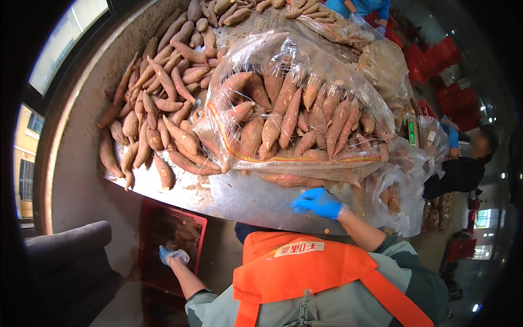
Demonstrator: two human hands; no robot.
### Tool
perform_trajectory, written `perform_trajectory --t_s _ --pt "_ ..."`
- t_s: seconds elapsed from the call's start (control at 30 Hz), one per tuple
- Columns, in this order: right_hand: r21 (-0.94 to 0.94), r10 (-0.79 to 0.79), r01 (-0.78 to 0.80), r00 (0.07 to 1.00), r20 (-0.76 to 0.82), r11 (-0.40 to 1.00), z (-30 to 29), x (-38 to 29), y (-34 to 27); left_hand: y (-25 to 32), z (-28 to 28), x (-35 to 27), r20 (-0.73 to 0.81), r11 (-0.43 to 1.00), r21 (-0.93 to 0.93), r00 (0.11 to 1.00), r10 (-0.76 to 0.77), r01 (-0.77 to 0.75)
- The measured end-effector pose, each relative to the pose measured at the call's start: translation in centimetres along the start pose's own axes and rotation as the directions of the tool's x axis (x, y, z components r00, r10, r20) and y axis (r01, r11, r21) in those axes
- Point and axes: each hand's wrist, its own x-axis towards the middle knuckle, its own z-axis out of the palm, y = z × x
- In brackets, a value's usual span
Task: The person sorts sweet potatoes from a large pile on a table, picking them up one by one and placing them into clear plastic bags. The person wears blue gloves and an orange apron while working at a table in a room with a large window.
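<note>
My right hand [316, 203], in a blue glove, is over the near edge of the metal table [245, 200], its fingers partly bent; nothing shows in it. Just beyond it a sweet potato [293, 180] lies beside a torn clear plastic sack [306, 163] full of sweet potatoes [291, 118]. My left hand [173, 255], also gloved, is down at the left over a red plastic crate [200, 229] with sweet potatoes [188, 235] inside. Whether that hand holds one cannot be made out. Loose sweet potatoes [163, 81] are heaped on the table's left side.
Clear plastic bags [402, 196] lie at the table's right end by a scale with a green display [411, 133]. Co-workers are at the far side [359, 6] and at the right [457, 171]. Red crates [433, 59] stand behind them. A dark rolled covering [69, 241] is at the lower left.
</note>
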Motion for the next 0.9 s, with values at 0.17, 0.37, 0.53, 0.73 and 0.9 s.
perform_trajectory --t_s 0.17,0.37,0.53,0.73,0.9 --pt "-0.132 -0.021 -0.039 0.903 -0.429 0.991 -4.1 -1.6 9.1 4.1 23.9 -33.9 0.450 0.687 -0.087 0.586 0.674 -0.722" --pt "-0.285 -0.296 0.142 0.726 -0.621 0.948 -2.8 -3.6 11.4 -10.7 39.0 -50.9 0.989 0.604 -0.055 -0.125 -0.074 -0.795" --pt "-0.178 -0.273 0.210 0.666 -0.694 0.962 -2.1 -5.1 13.0 -22.1 47.1 -53.0 0.998 -0.021 0.000 0.001 -0.069 -1.000" --pt "0.048 -0.099 0.197 0.671 -0.735 0.979 -1.3 -5.5 16.5 -25.4 49.2 -50.7 0.994 0.256 0.110 0.111 -0.008 -0.960" --pt "-0.140 -0.242 0.202 0.681 -0.691 0.969 -1.2 -4.7 12.6 -23.5 48.0 -52.7 0.985 0.158 0.114 0.091 -0.149 -0.981"
